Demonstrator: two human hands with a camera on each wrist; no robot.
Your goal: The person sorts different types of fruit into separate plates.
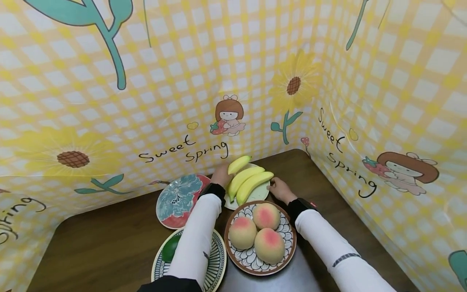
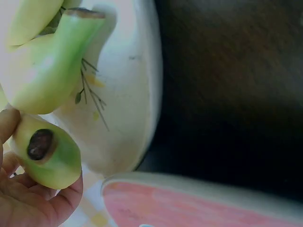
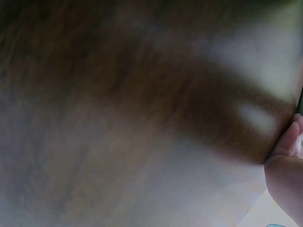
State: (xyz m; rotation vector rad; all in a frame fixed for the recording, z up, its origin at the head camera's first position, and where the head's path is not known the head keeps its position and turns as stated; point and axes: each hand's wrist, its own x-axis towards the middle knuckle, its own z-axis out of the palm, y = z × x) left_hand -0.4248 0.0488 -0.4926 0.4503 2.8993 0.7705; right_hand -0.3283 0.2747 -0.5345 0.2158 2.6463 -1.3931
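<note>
Left hand [image 2: 26, 198] gripping banana [image 2: 47, 153] end on pale plate [image 2: 135, 94], head view showing right hand [image 1: 280, 190] at rim, grip unclear

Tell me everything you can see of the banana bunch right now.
The banana bunch has three yellow, green-tinged, smooth-skinned bananas joined at a green stalk. It lies on a pale plate at the table's back corner. The left hand holds its stalk end, one dark-tipped banana against the palm; the right hand touches the plate's rim.
</note>
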